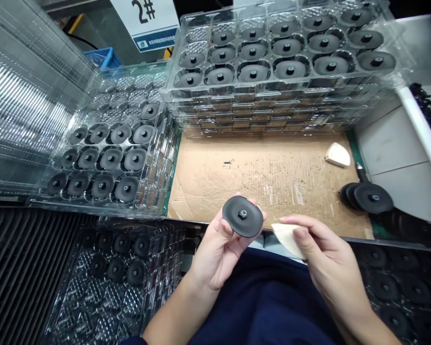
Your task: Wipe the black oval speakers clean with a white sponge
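Note:
A black round disc with a raised centre hub (243,216) rests in my left hand (215,254), fingers and thumb gripping its rim, hub side facing up. Pinched in my right hand (323,254) is a cream-coloured wedge-shaped pad (288,238), just right of the disc and apart from it. A second cream wedge (338,155) lies at the right on the cardboard sheet (215,167). Near it, several black discs (373,197) are stacked at the sheet's right edge.
Clear plastic trays of black discs (287,71) are stacked at the back. Another tray stack (111,158) stands at the left, and a lower tray (111,282) sits below it. More discs (398,287) lie low at the right. A "2#" sign (147,21) hangs behind.

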Motion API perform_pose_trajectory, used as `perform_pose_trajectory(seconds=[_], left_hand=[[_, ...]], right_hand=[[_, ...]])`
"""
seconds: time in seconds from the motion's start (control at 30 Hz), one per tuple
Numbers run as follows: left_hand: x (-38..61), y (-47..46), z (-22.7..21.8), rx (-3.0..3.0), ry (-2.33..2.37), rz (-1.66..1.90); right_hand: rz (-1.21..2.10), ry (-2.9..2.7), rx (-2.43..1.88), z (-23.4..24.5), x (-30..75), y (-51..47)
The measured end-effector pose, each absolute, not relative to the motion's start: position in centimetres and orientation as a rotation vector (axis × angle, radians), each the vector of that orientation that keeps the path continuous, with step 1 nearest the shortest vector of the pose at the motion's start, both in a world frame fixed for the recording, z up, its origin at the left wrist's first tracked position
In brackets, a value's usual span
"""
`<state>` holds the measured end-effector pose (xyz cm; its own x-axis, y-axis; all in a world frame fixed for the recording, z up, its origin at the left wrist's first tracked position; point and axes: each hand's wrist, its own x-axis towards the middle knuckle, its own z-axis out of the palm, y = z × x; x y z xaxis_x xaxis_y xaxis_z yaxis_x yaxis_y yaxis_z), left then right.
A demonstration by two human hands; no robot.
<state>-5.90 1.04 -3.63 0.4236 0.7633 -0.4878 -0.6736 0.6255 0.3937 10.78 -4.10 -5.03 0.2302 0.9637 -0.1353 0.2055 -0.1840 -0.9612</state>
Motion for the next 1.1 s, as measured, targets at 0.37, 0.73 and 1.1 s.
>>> perform_pose_trajectory(seconds=[0.37, 0.73, 1.1], left_hand=[[-5.3, 0.6, -3.6, 0.150, 0.729, 0.906], [-4.9, -1.0, -4.3, 0.184, 0.813, 0.912], [-5.1, 0.1, -2.6, 0.122, 0.784, 0.815]], right_hand=[[1.112, -1.052, -1.532, -4.4, 11.3, -1.9], [0.907, -1.869, -1.277, 1.0, 7.9, 0.8], [0.712, -1.930, -1.434, 1.8, 11.0, -1.2]])
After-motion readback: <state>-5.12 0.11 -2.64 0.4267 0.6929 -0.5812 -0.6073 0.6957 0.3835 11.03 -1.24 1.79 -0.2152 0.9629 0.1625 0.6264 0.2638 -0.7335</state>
